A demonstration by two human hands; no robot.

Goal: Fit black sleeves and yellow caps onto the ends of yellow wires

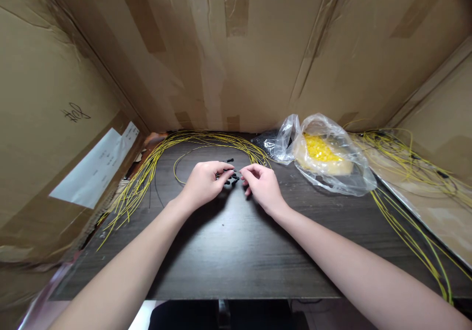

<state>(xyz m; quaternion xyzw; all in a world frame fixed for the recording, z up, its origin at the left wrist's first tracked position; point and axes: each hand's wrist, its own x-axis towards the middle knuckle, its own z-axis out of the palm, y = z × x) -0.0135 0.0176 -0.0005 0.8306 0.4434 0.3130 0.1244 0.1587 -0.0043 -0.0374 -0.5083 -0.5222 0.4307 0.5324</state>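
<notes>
My left hand (pixel 206 178) is closed in a pinch, with a small black piece (pixel 235 170) at its fingertips. Facing it, my right hand (pixel 262 183) also pinches; what sits between its thumb and finger is too small to make out. Several black connector-like pieces (pixel 235 180) lie on the table under and between the fingertips, partly covered by the left hand. Behind both hands, a bundle of thin yellow cables (pixel 199 137) arcs across the table. One yellow cable (pixel 175 165) loops apart from the bundle and passes out of sight behind my left hand.
An opened clear plastic bag (pixel 354 185) holds small yellow pieces (pixel 319 148). Beside it is a bag of dark pieces (pixel 271 143). More yellow cables (pixel 409 153) lie on cardboard at the right. Cardboard walls (pixel 258 59) enclose the dark wooden table (pixel 236 251) at back and sides.
</notes>
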